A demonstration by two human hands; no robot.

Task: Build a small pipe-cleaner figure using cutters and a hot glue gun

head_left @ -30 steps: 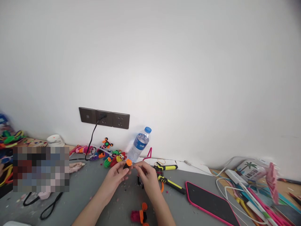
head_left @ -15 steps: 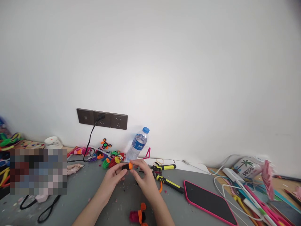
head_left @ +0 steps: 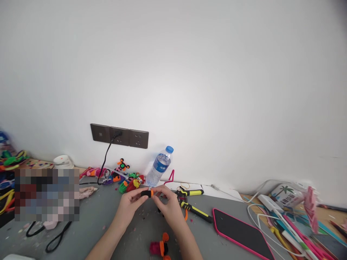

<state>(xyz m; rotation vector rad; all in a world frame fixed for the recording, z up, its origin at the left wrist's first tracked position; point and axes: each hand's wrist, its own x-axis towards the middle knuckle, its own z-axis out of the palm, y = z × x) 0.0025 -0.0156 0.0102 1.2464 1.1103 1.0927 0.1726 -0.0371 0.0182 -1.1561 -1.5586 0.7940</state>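
Observation:
Between the fingertips of both hands is a small black and orange fuzzy piece (head_left: 146, 194). My left hand (head_left: 130, 204) pinches its black side. At the orange end, the fingers of my right hand (head_left: 166, 200) close on it. Below the hands, a magenta, orange and black fuzzy piece (head_left: 158, 248) lies on the grey mat (head_left: 130, 242). Just behind my left hand sits a red and yellow fuzzy figure with eyes (head_left: 135, 182). Pliers with yellow and black handles (head_left: 196, 211) lie right of my right hand, which partly hides their surroundings.
A water bottle (head_left: 160, 167) leans against the wall behind the hands. A pink-edged phone (head_left: 241, 233) lies to the right, near white cables and a cluttered pile of tools. At left are a black cord loop (head_left: 58, 238), a blurred-out area and coloured fuzzy stems (head_left: 12, 159).
The small piece has turned between the fingers, so more black and less orange shows. The whole view has shifted slightly.

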